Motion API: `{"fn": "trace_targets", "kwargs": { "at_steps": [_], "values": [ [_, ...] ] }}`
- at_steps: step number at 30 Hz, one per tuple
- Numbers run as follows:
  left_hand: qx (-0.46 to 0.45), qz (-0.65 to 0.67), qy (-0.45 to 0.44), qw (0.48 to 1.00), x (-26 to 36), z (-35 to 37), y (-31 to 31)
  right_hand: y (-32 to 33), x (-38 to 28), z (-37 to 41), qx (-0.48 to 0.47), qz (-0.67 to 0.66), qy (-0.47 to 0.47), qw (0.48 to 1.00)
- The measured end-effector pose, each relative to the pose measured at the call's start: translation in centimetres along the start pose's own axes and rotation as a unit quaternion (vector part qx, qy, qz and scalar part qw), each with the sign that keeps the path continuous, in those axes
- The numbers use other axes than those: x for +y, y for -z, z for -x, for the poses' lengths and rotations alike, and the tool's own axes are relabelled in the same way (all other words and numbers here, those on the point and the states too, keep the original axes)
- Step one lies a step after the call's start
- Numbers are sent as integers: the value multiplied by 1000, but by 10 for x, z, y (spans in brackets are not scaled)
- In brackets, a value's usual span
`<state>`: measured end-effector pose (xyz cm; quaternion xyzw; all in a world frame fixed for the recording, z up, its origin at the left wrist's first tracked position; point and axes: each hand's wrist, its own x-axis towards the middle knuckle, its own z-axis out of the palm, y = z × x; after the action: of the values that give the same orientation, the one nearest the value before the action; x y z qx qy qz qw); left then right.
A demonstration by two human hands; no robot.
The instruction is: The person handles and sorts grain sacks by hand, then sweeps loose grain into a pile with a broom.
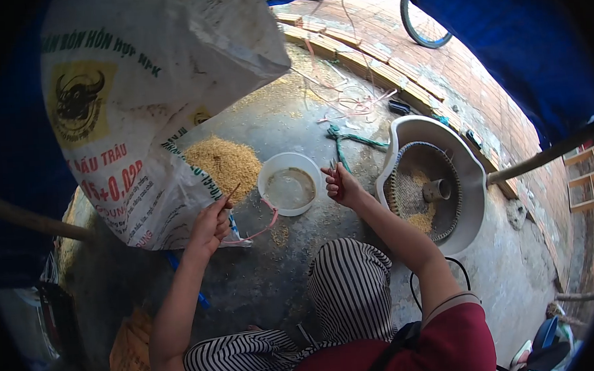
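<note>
My left hand (210, 229) is closed, with a thin, dark stick-like piece (234, 189) poking up from its fingertips. It is beside the lower edge of a large white printed sack (122, 162). My right hand (343, 187) is pinched around something small and greyish, too small to make out. Between my hands stands a white plastic tub (264, 177) with a little pale material at its bottom. A pink string (272, 217) hangs by the tub and runs toward the sack's edge. A heap of yellow grain (224, 164) lies beside the sack.
To the right stands a big grey basin (470, 175) holding a round woven basket (442, 227) with some grain. Green twine (359, 139) and tangled pink string (357, 105) lie on the concrete floor. Beyond are stacked wooden strips (371, 62) and a bicycle wheel (423, 25).
</note>
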<state>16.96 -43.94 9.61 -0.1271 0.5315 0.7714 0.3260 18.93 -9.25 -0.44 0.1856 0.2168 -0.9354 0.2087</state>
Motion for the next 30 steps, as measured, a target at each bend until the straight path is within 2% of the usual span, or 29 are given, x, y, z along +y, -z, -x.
{"fn": "trace_targets", "kwargs": {
  "at_steps": [2, 3, 4, 5, 7, 8, 10, 14, 16, 17, 19, 20, 22, 23, 24, 25, 26, 27, 29, 30],
  "values": [
    [-2, -6, 6, 1000, -1, 0, -1, 30, -5, -5, 211, 90, 112, 967],
    [3, -6, 7, 1000, -1, -1, -1, 42, -6, -3, 262, 102, 152, 948],
    [-1, -11, 10, 1000, -2, -1, -1, 53, -6, -5, 265, 97, 155, 947],
    [-1, -17, 8, 1000, -2, -1, -1, 71, -7, -11, 329, 210, 193, 900],
    [-2, -26, 9, 1000, -5, -2, 1, 82, -6, -11, 426, 423, 256, 758],
    [0, -26, 14, 1000, -6, -3, 2, 88, -6, -15, 428, 420, 256, 758],
    [1, -29, 17, 999, -7, -4, 2, 108, -9, -31, 533, 532, 333, 568],
    [2, -26, 27, 999, -7, -4, 2, 128, -18, -44, 605, 503, 302, 538],
    [-2, -21, 28, 999, -8, -5, 5, 138, -22, -46, 570, 433, 294, 633],
    [1, -21, 26, 999, -8, -4, 6, 135, -20, -47, 570, 432, 295, 633],
    [3, -22, 23, 999, -8, -3, 7, 126, -9, -53, 668, 519, 283, 453],
    [5, -22, 22, 999, -7, -2, 7, 102, -1, -45, 668, 518, 283, 453],
    [5, -22, 24, 999, -7, -1, 5, 14, 18, -11, 560, 633, 126, 521],
    [17, -32, 14, 999, -7, -1, 4, 5, 26, -11, 482, 699, 171, 501],
    [27, -41, 6, 999, -8, -2, 2, -38, 33, -4, 249, 757, 162, 582],
    [25, -42, 8, 999, -6, -1, -2, -40, 45, -14, 114, 729, 263, 621],
    [11, -44, 8, 999, -3, 2, -8, -83, 45, 2, -15, 725, 173, 667],
    [-2, -45, 9, 999, 1, 5, -14, -101, 46, -7, -126, 786, 92, 598],
    [-36, -40, -3, 999, 6, 11, -22, -145, 67, 4, -131, 807, 127, 562],
    [-68, -35, -15, 997, 9, 14, -25, -167, 70, 10, -132, 806, 127, 563]
  ]
}}
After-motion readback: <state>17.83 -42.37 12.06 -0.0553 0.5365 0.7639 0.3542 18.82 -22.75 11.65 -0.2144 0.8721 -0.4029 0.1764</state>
